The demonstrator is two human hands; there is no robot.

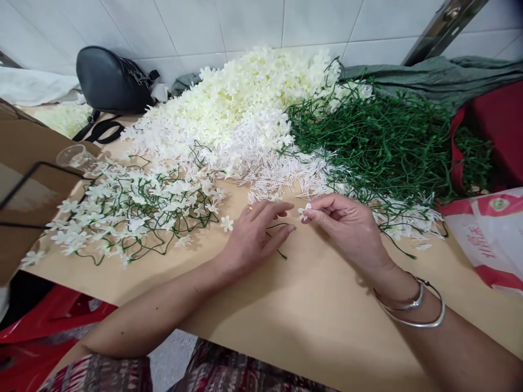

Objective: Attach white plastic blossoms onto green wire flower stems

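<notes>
My right hand (347, 228) pinches a small white artificial flower (303, 212) between thumb and fingertips above the table. To its left, my left hand (259, 231) has its thumb and index finger apart. A thin green plastic stem (283, 254) shows beside and behind the left thumb; whether the palm touches it is hidden. One loose white flower (226, 224) lies just left of that hand. Farther left spreads a pile of white flowers on green stems (143, 204).
Cream petals (261, 81) form a large heap at the back, with thin white pieces (281, 174) in front. Green stems (376, 141) are piled at right, near a red and white bag (490, 239). A black bag (114, 81), clear cup (77, 158) and cardboard box (36, 147) stand left.
</notes>
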